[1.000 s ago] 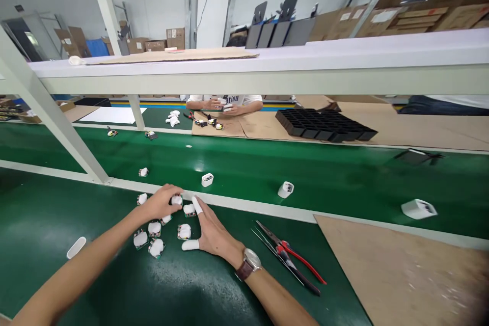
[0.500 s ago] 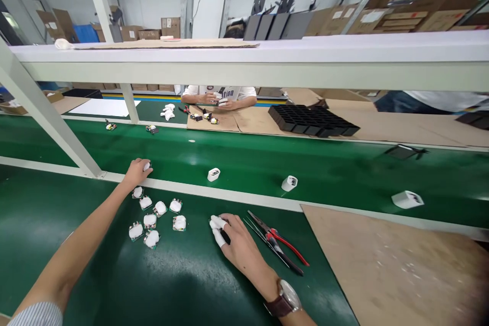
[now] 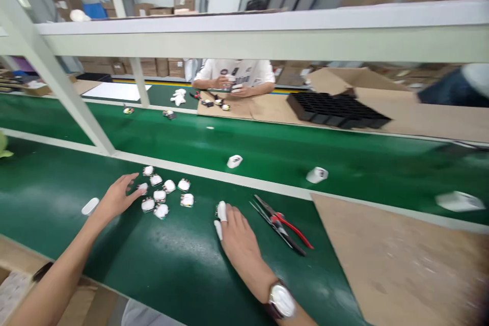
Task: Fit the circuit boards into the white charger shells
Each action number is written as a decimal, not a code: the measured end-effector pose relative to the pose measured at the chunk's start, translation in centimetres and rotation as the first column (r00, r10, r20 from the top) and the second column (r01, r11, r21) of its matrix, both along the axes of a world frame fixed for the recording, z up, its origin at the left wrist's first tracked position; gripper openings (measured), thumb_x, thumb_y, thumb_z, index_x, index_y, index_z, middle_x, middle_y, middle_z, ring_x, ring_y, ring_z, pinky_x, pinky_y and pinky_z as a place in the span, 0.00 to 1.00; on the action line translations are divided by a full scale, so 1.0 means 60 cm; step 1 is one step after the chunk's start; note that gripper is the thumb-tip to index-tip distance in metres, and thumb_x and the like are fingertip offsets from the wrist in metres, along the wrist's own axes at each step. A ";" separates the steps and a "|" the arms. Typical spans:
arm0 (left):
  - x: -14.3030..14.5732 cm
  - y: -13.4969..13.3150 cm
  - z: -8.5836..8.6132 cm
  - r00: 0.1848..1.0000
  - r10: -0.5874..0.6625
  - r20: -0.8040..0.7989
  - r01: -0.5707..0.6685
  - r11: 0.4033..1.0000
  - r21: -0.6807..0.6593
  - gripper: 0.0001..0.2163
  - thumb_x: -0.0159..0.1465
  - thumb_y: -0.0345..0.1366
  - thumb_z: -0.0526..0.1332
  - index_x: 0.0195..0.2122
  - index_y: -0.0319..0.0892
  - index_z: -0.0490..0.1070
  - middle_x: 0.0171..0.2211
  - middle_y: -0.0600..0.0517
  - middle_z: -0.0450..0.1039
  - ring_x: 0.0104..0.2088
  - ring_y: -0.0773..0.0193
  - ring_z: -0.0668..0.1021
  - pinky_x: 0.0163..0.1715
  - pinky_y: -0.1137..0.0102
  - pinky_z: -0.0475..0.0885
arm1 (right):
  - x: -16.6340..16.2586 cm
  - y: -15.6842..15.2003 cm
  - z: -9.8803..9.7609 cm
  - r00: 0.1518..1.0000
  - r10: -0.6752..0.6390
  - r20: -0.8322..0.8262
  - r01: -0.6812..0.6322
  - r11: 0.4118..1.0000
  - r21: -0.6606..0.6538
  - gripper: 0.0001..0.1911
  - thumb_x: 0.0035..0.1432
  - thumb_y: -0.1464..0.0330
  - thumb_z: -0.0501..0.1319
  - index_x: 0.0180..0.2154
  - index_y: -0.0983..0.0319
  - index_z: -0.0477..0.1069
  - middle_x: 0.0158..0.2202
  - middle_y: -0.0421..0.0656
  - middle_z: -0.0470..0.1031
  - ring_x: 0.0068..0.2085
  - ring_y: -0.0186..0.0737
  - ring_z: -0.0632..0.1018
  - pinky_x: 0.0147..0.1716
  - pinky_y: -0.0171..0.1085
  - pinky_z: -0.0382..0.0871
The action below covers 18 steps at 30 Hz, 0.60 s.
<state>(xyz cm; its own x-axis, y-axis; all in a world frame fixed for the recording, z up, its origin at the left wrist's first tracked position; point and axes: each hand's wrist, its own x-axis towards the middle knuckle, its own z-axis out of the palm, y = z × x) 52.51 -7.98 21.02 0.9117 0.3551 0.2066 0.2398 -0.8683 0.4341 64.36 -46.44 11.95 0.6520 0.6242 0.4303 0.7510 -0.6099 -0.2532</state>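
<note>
Several small circuit boards (image 3: 161,211) topped with white pads lie grouped on the green bench. At the group's left edge, my left hand (image 3: 118,197) is open, its thumb tip at one padded board (image 3: 142,188). My right hand (image 3: 240,237), white covers on its thumb and finger, rests on the bench right of the group. Its covered fingertips close around a small circuit board (image 3: 217,210), mostly hidden. Long-nose pliers (image 3: 280,218) with red and black handles lie right of that hand, beside metal tweezers (image 3: 264,215).
Beyond a pale rail, a green belt (image 3: 183,135) carries white housings (image 3: 234,161) and small assemblies. Cardboard (image 3: 397,260) covers the bench at right. Across the belt sit a person (image 3: 237,79) and a black tray (image 3: 336,109). A white oval piece (image 3: 90,207) lies at left.
My left hand has come back from the belt's edge and let go of a padded board at the group's left. The view has shifted; my right hand stays beside the pliers.
</note>
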 end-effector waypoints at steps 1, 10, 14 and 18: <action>-0.011 0.004 0.023 0.998 0.048 0.048 -0.048 0.999 0.007 0.28 0.68 0.56 0.58 0.61 0.42 0.71 0.55 0.42 0.77 0.49 0.50 0.82 0.49 0.58 0.79 | 0.004 -0.001 -0.006 1.000 0.025 0.006 -0.025 1.000 0.008 0.25 0.73 0.70 0.48 0.68 0.63 0.61 0.53 0.61 0.75 0.53 0.64 0.76 0.50 0.63 0.74; -0.193 0.103 0.026 0.986 0.086 -0.141 -0.074 0.993 0.091 0.30 0.62 0.58 0.61 0.61 0.49 0.74 0.61 0.44 0.76 0.57 0.39 0.78 0.57 0.49 0.75 | 0.013 -0.052 0.046 0.992 0.082 -0.095 -0.086 0.996 -0.039 0.34 0.72 0.56 0.56 0.72 0.63 0.51 0.54 0.59 0.71 0.50 0.61 0.77 0.46 0.56 0.77; -0.175 0.073 -0.004 0.992 0.045 -0.117 -0.049 0.998 -0.031 0.23 0.63 0.56 0.63 0.57 0.54 0.77 0.55 0.48 0.80 0.45 0.45 0.83 0.42 0.58 0.81 | 0.006 -0.060 0.071 0.954 0.259 -0.152 -0.272 0.960 -0.065 0.29 0.73 0.68 0.52 0.72 0.57 0.51 0.64 0.53 0.66 0.59 0.55 0.72 0.56 0.55 0.74; -0.091 -0.066 0.018 0.970 -0.243 0.014 0.243 0.960 -0.143 0.24 0.66 0.52 0.65 0.62 0.55 0.73 0.59 0.50 0.76 0.51 0.48 0.82 0.42 0.65 0.80 | -0.014 -0.044 0.061 0.977 0.163 -0.139 -0.182 0.975 -0.130 0.25 0.72 0.73 0.50 0.68 0.62 0.59 0.50 0.53 0.75 0.48 0.54 0.76 0.49 0.56 0.77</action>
